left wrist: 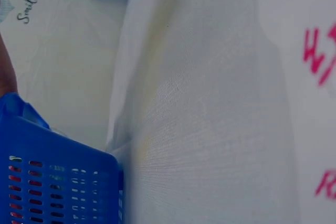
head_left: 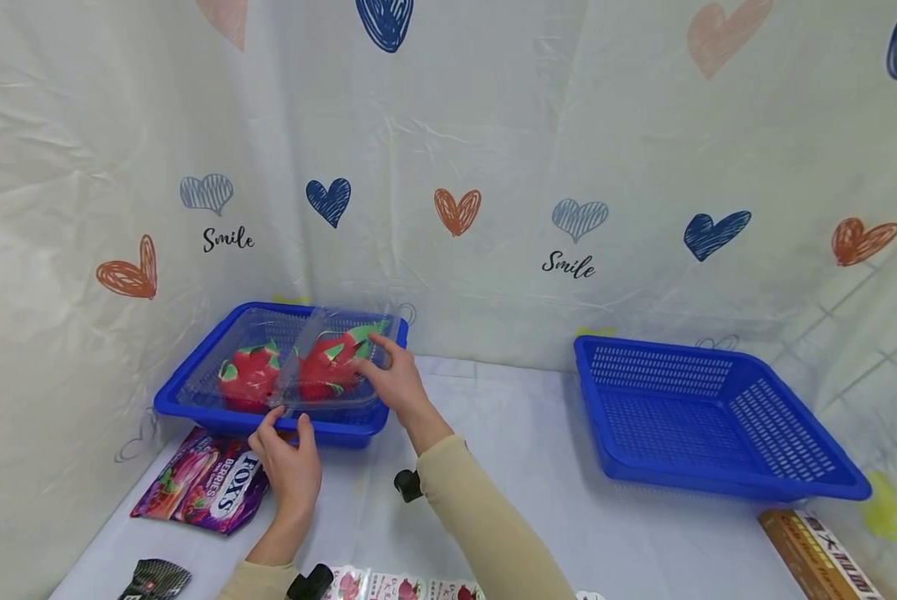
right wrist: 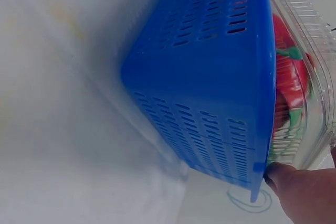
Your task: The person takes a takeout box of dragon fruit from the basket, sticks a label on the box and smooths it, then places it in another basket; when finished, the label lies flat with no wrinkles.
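A blue plastic basket [head_left: 165, 406] at the left holds clear plastic packaging [head_left: 296, 398] with two red dragon fruits inside, one [head_left: 250, 375] on the left and one [head_left: 330, 367] on the right, both with green-tipped scales. My right hand [head_left: 398, 379] holds the packaging at its right end, thumb and fingers apart on its edge. In the right wrist view that thumb [right wrist: 286, 179] lies close to the basket's rim. At the front rim, my left hand [head_left: 291, 467] touches the packaging's near edge with fingers spread. The left wrist view mostly misses this hand.
A second blue basket [head_left: 719, 482] stands at the right, with a brown box [head_left: 816, 554] before it. A purple Fox's berries bag [head_left: 207, 483] lies beside the left basket. Nearer are a black packet [head_left: 156, 579] and fruit-printed cards [head_left: 396, 586]. A heart-printed sheet [head_left: 493, 125] hangs behind.
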